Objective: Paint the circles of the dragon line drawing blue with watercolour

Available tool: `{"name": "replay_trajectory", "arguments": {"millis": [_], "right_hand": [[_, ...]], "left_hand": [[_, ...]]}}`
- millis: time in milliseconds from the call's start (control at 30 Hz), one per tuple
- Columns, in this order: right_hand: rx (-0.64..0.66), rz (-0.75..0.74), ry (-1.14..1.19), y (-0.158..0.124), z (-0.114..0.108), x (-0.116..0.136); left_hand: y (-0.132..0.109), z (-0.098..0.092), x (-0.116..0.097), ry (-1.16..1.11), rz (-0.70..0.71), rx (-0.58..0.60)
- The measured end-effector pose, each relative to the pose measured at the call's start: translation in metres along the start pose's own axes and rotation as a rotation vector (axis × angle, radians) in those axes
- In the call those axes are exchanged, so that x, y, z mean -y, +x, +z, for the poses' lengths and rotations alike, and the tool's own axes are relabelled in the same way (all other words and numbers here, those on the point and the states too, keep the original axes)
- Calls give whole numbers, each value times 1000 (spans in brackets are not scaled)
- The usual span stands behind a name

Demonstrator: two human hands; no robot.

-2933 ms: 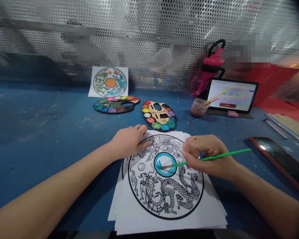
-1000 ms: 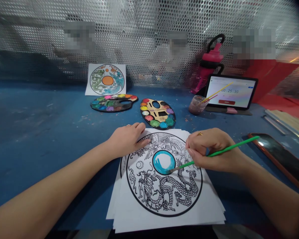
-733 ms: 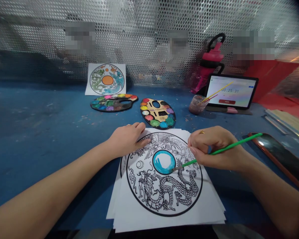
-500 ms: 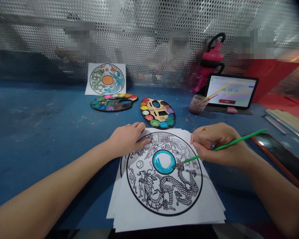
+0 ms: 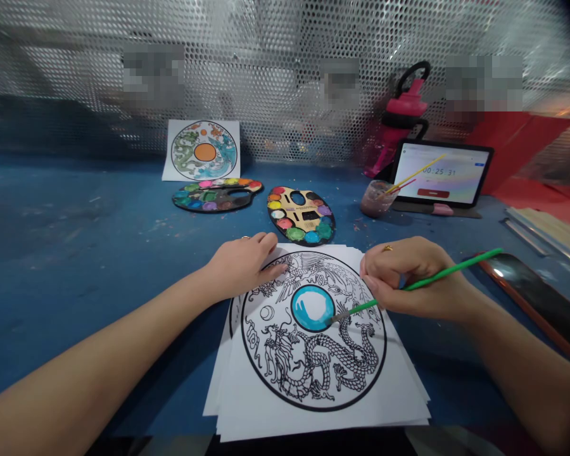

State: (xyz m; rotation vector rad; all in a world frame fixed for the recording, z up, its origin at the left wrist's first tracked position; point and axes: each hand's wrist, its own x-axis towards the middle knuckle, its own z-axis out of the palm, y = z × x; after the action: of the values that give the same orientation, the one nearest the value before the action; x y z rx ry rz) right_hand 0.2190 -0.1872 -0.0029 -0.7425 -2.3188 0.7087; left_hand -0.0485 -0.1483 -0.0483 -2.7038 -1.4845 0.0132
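My right hand (image 5: 408,275) is closed around a green paintbrush (image 5: 437,275). The brush tip touches the lower right rim of the small centre circle (image 5: 313,307), which is blue round its edge and white in the middle. That circle belongs to a line drawing (image 5: 308,392) of a dragon and a bird inside a large ring, on top of a stack of paper sheets. My left hand (image 5: 247,266) lies flat on the sheet's upper left edge, fingers stretched out, holding nothing.
Beyond the paper lie two paint palettes, a dark one (image 5: 209,198) and a tan one (image 5: 297,212). A painted sheet (image 5: 175,171) leans at the back. To the right are a water cup (image 5: 376,201) with brushes, a pink bottle (image 5: 406,107), a tablet (image 5: 439,172) and a phone (image 5: 527,288).
My right hand and the brush have shifted slightly left, the tip sliding down and left along the circle's rim. My left hand has stayed where it was.
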Motion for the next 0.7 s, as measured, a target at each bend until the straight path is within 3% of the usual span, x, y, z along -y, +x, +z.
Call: {"name": "replay_trajectory", "arguments": {"millis": [267, 533, 700], "right_hand": [[-16, 34, -34, -2, -9, -9], [-267, 21, 8, -2, -5, -11], [-215, 74, -58, 0, 3, -13]], "left_hand": [[-1, 1, 0, -1, 1, -9], [0, 2, 0, -3, 7, -16], [0, 3, 1, 7, 14, -39]]}}
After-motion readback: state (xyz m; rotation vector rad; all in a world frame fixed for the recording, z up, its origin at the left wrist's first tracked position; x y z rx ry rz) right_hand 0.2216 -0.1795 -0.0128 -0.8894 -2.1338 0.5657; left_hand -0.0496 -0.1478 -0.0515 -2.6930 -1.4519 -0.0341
